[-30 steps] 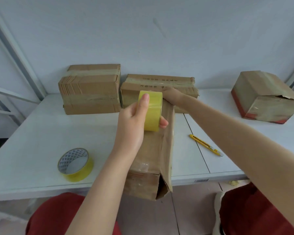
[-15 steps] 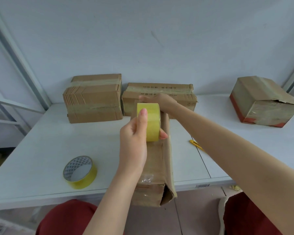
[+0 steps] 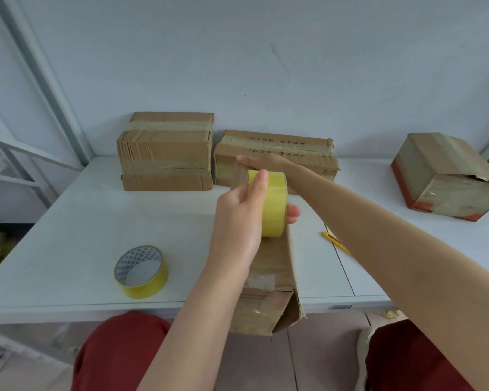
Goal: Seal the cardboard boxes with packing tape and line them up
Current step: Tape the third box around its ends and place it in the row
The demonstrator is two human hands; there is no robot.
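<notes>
1. I am gripping the tape roll (image 3: 274, 204) in my left hand (image 3: 237, 218), thumb on top and fingers curled round its far side.
2. I am pressing my right hand (image 3: 261, 163), fingers straight and flat, on the far end of the narrow box (image 3: 268, 272), just beyond the roll.
3. The box is lying with its long axis running away from me, its near end overhanging the white table (image 3: 82, 221). I judge the roll is to travel back along it towards me.
4. A taped box (image 3: 165, 153) and a printed box (image 3: 277, 145) are standing at the wall, with a torn box (image 3: 446, 176), a spare roll (image 3: 141, 270) and a yellow knife (image 3: 335, 241) lying apart.
</notes>
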